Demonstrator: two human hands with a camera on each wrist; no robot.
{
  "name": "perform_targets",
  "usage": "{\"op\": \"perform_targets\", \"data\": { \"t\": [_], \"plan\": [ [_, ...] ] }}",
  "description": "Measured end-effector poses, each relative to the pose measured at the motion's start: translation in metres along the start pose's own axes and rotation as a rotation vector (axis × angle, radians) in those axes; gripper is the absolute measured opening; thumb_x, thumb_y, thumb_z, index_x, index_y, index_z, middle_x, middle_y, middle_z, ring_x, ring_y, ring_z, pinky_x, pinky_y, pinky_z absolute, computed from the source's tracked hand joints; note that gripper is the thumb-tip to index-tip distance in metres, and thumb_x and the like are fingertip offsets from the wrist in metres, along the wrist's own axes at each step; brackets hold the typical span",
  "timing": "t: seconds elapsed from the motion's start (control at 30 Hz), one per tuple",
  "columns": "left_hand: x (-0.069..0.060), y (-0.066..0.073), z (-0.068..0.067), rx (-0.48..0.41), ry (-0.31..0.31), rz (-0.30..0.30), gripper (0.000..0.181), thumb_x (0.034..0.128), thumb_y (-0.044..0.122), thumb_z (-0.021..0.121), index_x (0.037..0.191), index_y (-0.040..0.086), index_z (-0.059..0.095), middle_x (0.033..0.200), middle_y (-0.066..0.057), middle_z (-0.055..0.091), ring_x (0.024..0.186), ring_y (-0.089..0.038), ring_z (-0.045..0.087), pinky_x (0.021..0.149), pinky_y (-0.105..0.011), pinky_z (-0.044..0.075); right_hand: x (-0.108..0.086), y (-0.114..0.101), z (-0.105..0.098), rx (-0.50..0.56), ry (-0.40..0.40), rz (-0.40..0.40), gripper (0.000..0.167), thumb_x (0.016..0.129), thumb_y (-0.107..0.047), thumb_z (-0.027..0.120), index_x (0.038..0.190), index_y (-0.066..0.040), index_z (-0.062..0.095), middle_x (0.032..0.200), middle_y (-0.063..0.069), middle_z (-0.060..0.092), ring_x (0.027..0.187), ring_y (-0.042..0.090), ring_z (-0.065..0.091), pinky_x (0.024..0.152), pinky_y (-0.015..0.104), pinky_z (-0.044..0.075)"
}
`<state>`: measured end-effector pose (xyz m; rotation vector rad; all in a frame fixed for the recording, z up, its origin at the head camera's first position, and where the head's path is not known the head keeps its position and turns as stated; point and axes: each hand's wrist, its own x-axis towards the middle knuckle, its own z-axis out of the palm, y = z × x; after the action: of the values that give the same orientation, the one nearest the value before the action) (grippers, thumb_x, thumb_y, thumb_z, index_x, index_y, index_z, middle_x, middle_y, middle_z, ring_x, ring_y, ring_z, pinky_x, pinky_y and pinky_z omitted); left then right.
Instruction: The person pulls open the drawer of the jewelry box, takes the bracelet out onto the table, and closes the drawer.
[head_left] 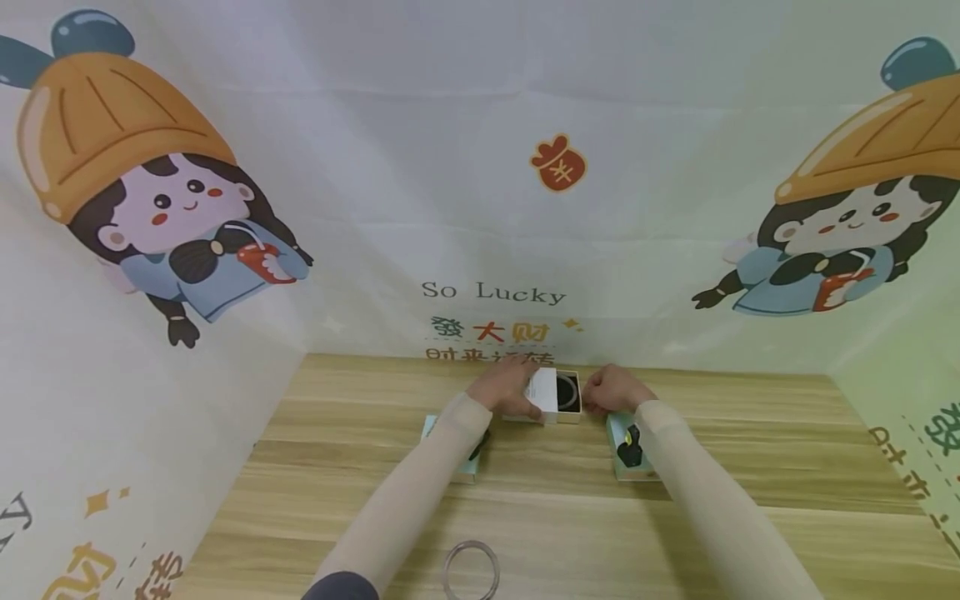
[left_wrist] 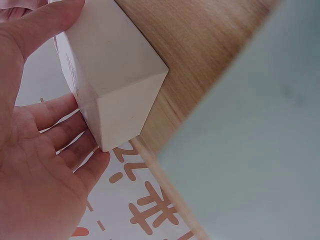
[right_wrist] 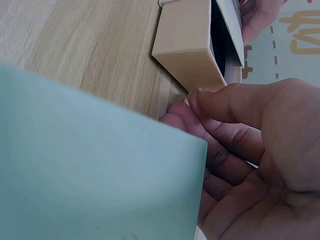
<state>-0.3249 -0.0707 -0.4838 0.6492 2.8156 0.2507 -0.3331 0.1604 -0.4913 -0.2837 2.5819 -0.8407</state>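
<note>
White rectangular cardboard sleeve (head_left: 545, 395) is grasped by left hand (head_left: 506, 388) from 9 o'clock. Cream drawer (head_left: 568, 418) is exposed toward 3, long axis aligned 9–3. Right hand (head_left: 617, 388), nearer drawer's end, is placed at 3, fingers curled; pinch can't be confirmed.
</note>
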Motion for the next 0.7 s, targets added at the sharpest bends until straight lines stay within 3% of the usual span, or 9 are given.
{"op": "perform_targets", "data": {
  "t": [0.7],
  "plan": [
    [0.0011,-0.0008,0.0024,0.005,0.027,0.01,0.093,0.08,0.051,0.084,0.154,0.009,0.046,0.159,-0.01,0.047,0.15,-0.029,0.039,0.125,-0.04,0.032,-0.0032,0.0095,-0.0087,-0.043,-0.011,0.044,0.021,0.091,-0.014,0.056,0.087,-0.005,0.075,0.076,0.002,0.07,0.072,0.014,0.059,0.063,0.024,0.047]
  ]
}}
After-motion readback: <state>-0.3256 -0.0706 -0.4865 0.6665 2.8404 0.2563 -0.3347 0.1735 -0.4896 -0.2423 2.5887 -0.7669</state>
